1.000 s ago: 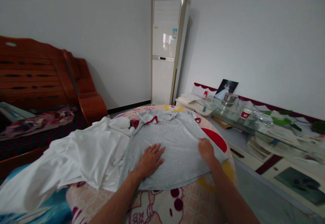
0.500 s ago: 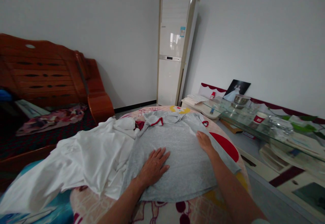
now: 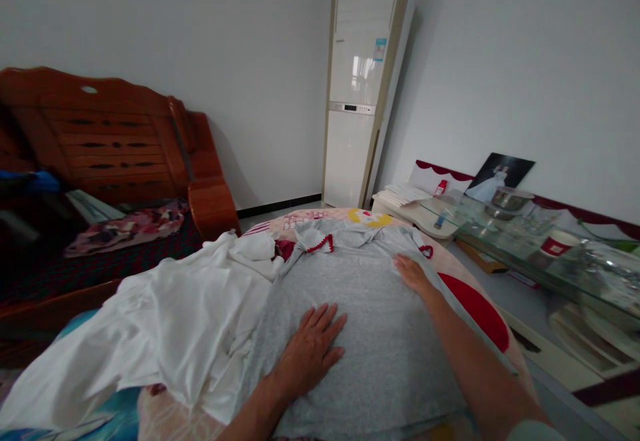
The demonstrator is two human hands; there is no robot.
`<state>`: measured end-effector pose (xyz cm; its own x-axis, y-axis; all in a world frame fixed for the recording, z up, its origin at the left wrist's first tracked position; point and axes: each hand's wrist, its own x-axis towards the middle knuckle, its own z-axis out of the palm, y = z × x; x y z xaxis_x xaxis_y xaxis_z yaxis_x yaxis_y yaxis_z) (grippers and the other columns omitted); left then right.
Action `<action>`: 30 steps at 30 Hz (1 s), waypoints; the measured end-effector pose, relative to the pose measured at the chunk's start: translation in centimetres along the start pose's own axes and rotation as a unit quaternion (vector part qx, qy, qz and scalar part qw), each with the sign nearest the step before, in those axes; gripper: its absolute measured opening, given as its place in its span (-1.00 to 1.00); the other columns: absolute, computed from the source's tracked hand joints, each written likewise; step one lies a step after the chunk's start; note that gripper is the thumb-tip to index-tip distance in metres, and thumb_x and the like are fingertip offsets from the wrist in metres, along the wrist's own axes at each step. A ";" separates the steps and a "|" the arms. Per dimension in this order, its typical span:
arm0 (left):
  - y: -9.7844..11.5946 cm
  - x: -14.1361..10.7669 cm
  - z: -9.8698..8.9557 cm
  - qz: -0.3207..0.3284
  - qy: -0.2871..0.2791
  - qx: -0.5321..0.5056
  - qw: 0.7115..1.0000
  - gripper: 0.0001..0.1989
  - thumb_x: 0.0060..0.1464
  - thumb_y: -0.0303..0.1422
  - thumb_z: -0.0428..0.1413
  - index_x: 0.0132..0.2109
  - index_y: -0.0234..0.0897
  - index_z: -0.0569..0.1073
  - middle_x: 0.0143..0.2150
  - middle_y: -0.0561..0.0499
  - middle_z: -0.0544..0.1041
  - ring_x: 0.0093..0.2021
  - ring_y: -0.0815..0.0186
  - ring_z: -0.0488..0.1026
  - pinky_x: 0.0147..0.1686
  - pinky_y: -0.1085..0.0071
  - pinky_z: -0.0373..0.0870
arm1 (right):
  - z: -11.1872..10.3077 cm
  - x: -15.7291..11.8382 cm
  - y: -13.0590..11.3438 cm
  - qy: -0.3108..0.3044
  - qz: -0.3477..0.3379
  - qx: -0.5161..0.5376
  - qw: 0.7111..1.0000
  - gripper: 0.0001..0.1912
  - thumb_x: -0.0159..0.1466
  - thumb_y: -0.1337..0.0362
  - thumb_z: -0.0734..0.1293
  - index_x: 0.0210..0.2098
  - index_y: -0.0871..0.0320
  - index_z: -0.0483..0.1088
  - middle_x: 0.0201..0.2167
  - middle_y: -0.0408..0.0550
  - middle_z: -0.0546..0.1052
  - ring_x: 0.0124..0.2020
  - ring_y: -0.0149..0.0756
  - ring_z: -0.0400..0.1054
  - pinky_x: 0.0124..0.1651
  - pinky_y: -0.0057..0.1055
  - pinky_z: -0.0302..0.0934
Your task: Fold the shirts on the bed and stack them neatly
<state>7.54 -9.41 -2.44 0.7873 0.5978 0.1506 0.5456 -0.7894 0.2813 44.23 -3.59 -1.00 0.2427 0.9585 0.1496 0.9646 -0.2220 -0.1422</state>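
Note:
A grey shirt (image 3: 370, 321) with red-edged sleeve trim lies spread out in front of me. My left hand (image 3: 313, 348) rests flat on its lower left part, fingers stretched and thumb apart. Higher up, towards the right side of the shirt, my right hand (image 3: 413, 274) lies palm down with its fingers extended on the cloth. Neither hand grips the fabric. To the left, touching the grey shirt's edge, is a crumpled heap of white cloth (image 3: 190, 314). A patterned pink blanket (image 3: 500, 281) shows underneath.
A wooden sofa (image 3: 110, 141) stands on the left with cloth on its seat. At the back corner rises a tall white air conditioner (image 3: 353, 141). On the right, a glass-topped cabinet (image 3: 500, 248) carries a paper cup (image 3: 557, 244), a metal bowl (image 3: 510, 200) and a photo (image 3: 500, 174).
The view has shifted, so the room appears farther right on the left side and the air conditioner sits higher. Both hands stay flat on the grey shirt; the right one reaches slightly farther up it.

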 end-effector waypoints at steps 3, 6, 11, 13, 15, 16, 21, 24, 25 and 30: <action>0.0 -0.1 -0.1 0.001 0.000 -0.005 1.000 -0.39 0.22 -0.14 -0.02 0.36 0.04 -0.01 0.41 0.00 0.00 0.38 0.11 -0.05 0.31 0.00 -0.04 | 0.3 0.9 0.5 -0.020 -0.007 -0.009 1.000 -0.65 0.35 0.31 0.13 0.06 0.17 0.38 0.15 0.03 0.39 0.22 -0.32 0.17 0.26 -0.40 0.00; 0.1 -0.2 -0.1 -0.002 0.002 -0.009 1.000 -0.38 0.22 -0.15 -0.01 0.36 0.05 -0.03 0.41 0.01 -0.01 0.38 0.11 -0.06 0.31 0.00 -0.03 | -0.8 1.9 3.1 -0.025 0.032 -0.030 0.999 -0.69 0.32 0.36 0.16 -0.05 0.34 0.42 0.07 0.22 0.43 0.19 -0.18 0.22 0.23 -0.31 0.02; 0.2 -0.2 -0.2 -0.009 -0.012 -0.017 1.000 -0.36 0.21 -0.16 0.00 0.37 0.06 -0.04 0.42 0.02 -0.04 0.39 0.11 -0.08 0.31 0.00 -0.04 | -1.7 3.1 3.6 -0.008 0.080 -0.056 0.995 -0.66 0.30 0.40 0.14 -0.04 0.47 0.38 0.01 0.40 0.43 0.13 -0.01 0.27 0.17 -0.13 0.09; 0.2 -0.2 -0.1 -0.009 -0.013 -0.020 1.000 -0.36 0.21 -0.16 0.00 0.37 0.06 -0.05 0.42 0.02 -0.04 0.39 0.11 -0.09 0.31 -0.01 -0.04 | -0.6 2.8 1.5 0.007 0.055 -0.055 0.997 -0.60 0.33 0.40 0.09 0.09 0.41 0.31 0.13 0.30 0.35 0.23 -0.09 0.15 0.25 -0.16 -0.03; 0.2 -0.3 -0.1 -0.009 -0.012 -0.021 1.000 -0.36 0.22 -0.14 -0.02 0.37 0.06 -0.06 0.42 0.02 -0.04 0.39 0.11 -0.09 0.31 -0.02 -0.04 | 0.7 2.3 -0.5 0.000 0.007 -0.041 0.999 -0.57 0.37 0.33 0.06 0.20 0.23 0.22 0.23 0.07 0.29 0.27 -0.30 0.09 0.28 -0.35 -0.06; 0.2 -0.3 -0.1 -0.009 -0.012 -0.020 1.000 -0.37 0.22 -0.14 -0.03 0.37 0.06 -0.06 0.42 0.02 -0.05 0.39 0.11 -0.10 0.31 -0.02 -0.04 | 1.3 2.1 -1.1 -0.007 -0.008 -0.034 0.999 -0.57 0.38 0.29 0.07 0.21 0.16 0.22 0.24 -0.01 0.29 0.27 -0.36 0.09 0.27 -0.42 -0.07; 0.3 -0.4 -0.1 -0.010 -0.015 -0.014 1.000 -0.36 0.22 -0.15 -0.02 0.37 0.05 -0.07 0.43 0.02 -0.06 0.39 0.12 -0.10 0.32 0.00 -0.06 | 0.6 2.7 0.2 0.001 0.039 -0.025 0.999 -0.56 0.37 0.28 0.08 0.09 0.47 0.30 0.16 0.36 0.32 0.24 -0.09 0.14 0.26 -0.21 -0.03; 0.3 -0.3 -0.2 -0.010 -0.013 -0.015 1.000 -0.35 0.21 -0.17 0.00 0.37 0.04 -0.06 0.43 0.01 -0.06 0.39 0.12 -0.09 0.32 0.00 -0.06 | -0.5 4.0 -0.3 0.007 0.046 -0.014 0.999 -0.58 0.35 0.33 0.07 0.05 0.47 0.34 0.06 0.38 0.41 0.15 -0.04 0.26 0.20 -0.13 0.06; 0.3 -0.3 -0.2 -0.010 -0.012 -0.015 1.000 -0.35 0.21 -0.18 0.01 0.37 0.04 -0.06 0.42 0.02 -0.06 0.39 0.12 -0.10 0.32 0.00 -0.05 | -0.5 4.2 -1.4 0.008 0.029 -0.007 1.000 -0.58 0.36 0.33 0.06 0.08 0.41 0.34 0.06 0.31 0.43 0.14 -0.09 0.28 0.20 -0.16 0.07; 0.4 -0.3 -0.3 -0.017 -0.016 -0.017 1.000 -0.33 0.20 -0.23 0.04 0.37 0.04 -0.05 0.43 0.02 -0.06 0.40 0.14 -0.11 0.33 0.04 -0.07 | 2.1 3.9 -8.4 -0.015 -0.154 0.053 0.987 -0.55 0.40 0.17 0.03 0.19 0.07 0.29 0.17 -0.10 0.38 0.19 -0.35 0.22 0.22 -0.40 0.07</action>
<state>7.45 -9.90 -2.12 0.7776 0.6191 0.1095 0.5630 -0.7632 0.3170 36.83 2.35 -1.26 -0.0648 0.9829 0.1721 0.9756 0.0987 -0.1963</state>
